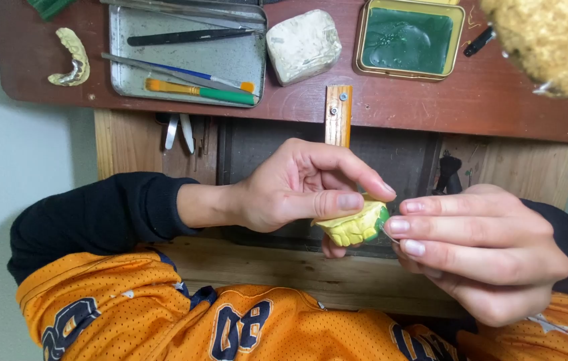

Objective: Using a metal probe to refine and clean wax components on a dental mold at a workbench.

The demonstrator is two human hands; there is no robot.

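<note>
Item: yellow dental model (356,225), green wax on 1 end, pinched in my left hand (284,190) fingers in front of the table's near edge. My right hand (478,247) fingers closed on a thin metal tool (388,234) touching it. Judged light, rigid, chippable; hold by the base. Far on table: metal tray (230,63) of instruments, white block (302,45), green wax tin (409,40), spare cast (73,57) at left corner.

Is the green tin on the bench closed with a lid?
No, the green tin lies open, its green filling in plain sight.
</note>
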